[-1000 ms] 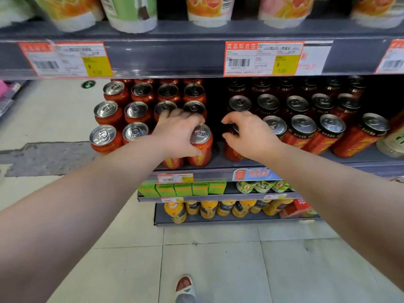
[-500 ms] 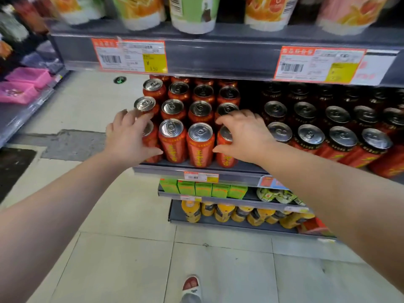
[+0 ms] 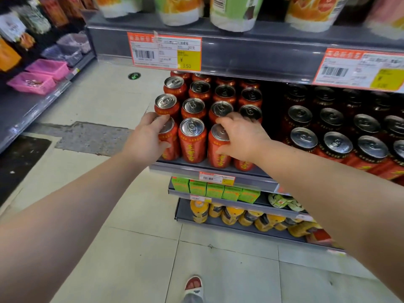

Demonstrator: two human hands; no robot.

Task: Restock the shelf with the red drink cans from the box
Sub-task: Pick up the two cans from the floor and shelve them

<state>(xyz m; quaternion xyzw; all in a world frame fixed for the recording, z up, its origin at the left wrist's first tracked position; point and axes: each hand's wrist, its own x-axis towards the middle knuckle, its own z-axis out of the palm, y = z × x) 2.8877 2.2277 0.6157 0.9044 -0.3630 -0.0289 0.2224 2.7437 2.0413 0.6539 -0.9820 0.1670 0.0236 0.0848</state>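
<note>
A: Hands first. Our left hand (image 3: 146, 141) wraps the can (image 3: 169, 138) at the shelf's (image 3: 218, 171) front left corner, fingers curled over its lid. Our right hand (image 3: 242, 138) cups the third front can (image 3: 218, 147), thumb low on its side. Both are closed round cans standing on the shelf.

B: So we're squaring the front row, we'd judge?

A: Likely. The red cans (image 3: 192, 141) stand four across and several deep, touching, right out to the front edge. We'd say this block looks nearly full. No box is in view, so we can't tell what's left in it.

B: Anything readable?

A: Yellow characters run down the cans, too blurred to make out. The tag (image 3: 164, 51) on the shelf edge above shows a barcode and "¥ 3.50". The tag (image 3: 216, 178) on our shelf's edge is too small. Darker cans (image 3: 303, 138) sit to the right.
</note>
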